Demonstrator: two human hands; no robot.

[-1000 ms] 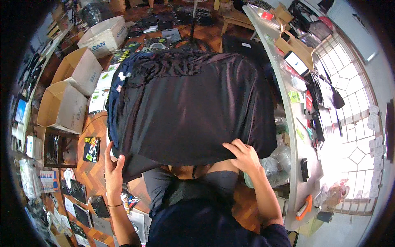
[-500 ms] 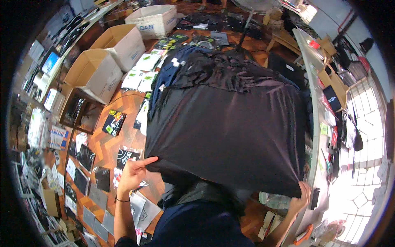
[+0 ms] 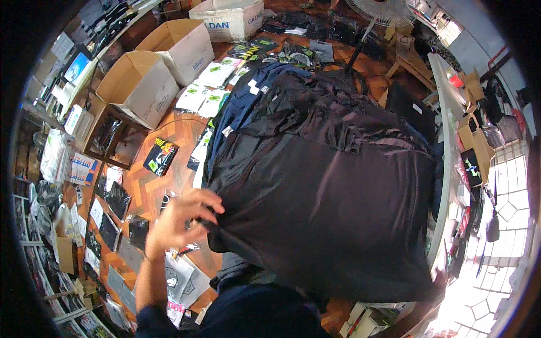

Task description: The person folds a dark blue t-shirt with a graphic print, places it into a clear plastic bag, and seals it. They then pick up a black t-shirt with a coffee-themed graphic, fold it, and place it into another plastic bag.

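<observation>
A large black shirt (image 3: 332,208) is spread in front of me, its smooth panel toward me and its far part bunched in folds. At its near left edge my left hand (image 3: 183,222) is closed, the fingertips curled on a pinch of fabric; motion blurs it somewhat. My right hand (image 3: 440,290) is at the near right corner, dark and blurred, and the cloth is drawn out to it. Beneath and beyond the shirt lie more dark garments, including a navy one (image 3: 239,101) with small white labels showing at the left side.
Open cardboard boxes (image 3: 138,90) stand at the far left. Packaged shirts (image 3: 160,156) and flat grey packets (image 3: 121,281) lie on the wooden floor at left. A long cluttered table (image 3: 445,152) runs along the right. A standing fan (image 3: 380,11) is at the back.
The near edge of the shirt has slackened at left and dropped at right. My right hand has moved down and outward; my left hand has turned, its pointing finger now curled. The view has shifted slightly.
</observation>
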